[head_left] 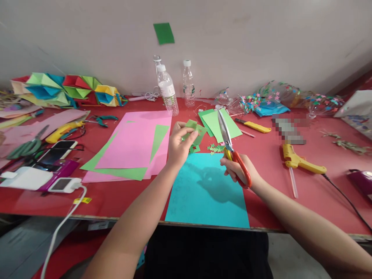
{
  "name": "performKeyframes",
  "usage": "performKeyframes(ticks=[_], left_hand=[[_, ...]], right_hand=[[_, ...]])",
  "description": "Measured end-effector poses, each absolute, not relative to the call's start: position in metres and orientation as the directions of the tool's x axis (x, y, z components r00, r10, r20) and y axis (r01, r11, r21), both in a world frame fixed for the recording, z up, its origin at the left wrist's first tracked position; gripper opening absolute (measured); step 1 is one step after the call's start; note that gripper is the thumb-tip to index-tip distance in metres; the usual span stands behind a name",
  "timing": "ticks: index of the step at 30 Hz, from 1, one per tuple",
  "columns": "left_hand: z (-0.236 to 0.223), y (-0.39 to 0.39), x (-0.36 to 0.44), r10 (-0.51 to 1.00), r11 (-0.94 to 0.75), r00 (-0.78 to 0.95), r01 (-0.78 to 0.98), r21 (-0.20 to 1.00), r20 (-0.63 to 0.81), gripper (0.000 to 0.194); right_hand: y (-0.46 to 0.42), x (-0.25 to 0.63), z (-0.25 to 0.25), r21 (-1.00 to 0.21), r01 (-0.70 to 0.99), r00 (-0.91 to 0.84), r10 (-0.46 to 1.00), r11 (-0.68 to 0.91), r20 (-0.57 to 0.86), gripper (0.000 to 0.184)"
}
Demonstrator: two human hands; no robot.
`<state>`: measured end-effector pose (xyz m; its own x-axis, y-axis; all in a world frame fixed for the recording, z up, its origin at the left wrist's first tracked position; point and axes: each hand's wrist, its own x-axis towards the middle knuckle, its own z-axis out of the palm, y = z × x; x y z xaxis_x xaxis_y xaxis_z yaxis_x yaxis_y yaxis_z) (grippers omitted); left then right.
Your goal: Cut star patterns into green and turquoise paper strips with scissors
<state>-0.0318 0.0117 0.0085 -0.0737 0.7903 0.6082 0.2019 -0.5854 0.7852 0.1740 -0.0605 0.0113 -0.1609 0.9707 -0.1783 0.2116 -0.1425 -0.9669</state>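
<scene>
Pinched between the thumb and fingers of my left hand (181,141) is a small piece of green paper (200,131), held above the table. My right hand (240,170) grips scissors (229,149) by their red and yellow handles. Their blades point away from me and look closed, a little to the right of the green paper. Beneath both hands lies a blue sheet of paper (203,197) with their shadow on it. Small green paper stars (215,148) are gathered at its far edge. Behind them rest light green sheets (223,126).
Pink sheets (133,139) with green pieces lie to the left. A yellow glue gun (302,161) and a yellow utility knife (255,126) are on the right. Plastic bottles (167,91) stand near the wall. At left are a phone (59,151), other scissors (27,149) and a white cable (66,217).
</scene>
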Motion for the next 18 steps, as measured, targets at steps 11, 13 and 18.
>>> performKeyframes(ticks=[11,13,18], left_hand=[[0.0,-0.009,-0.007,0.467,-0.849,0.424,0.46,0.259,0.776,0.012],[0.0,-0.01,-0.005,0.446,-0.863,0.457,0.448,0.234,0.77,0.012],[0.001,-0.011,-0.004,0.442,-0.871,0.493,0.434,0.228,0.749,0.013]], right_hand=[[-0.055,0.174,0.011,-0.995,0.086,0.023,0.999,-0.046,-0.044,0.017],[-0.054,0.175,0.009,-0.995,0.088,-0.005,0.999,-0.04,-0.04,0.018],[-0.054,0.173,0.011,-0.981,0.173,0.016,0.996,-0.089,-0.087,0.018]])
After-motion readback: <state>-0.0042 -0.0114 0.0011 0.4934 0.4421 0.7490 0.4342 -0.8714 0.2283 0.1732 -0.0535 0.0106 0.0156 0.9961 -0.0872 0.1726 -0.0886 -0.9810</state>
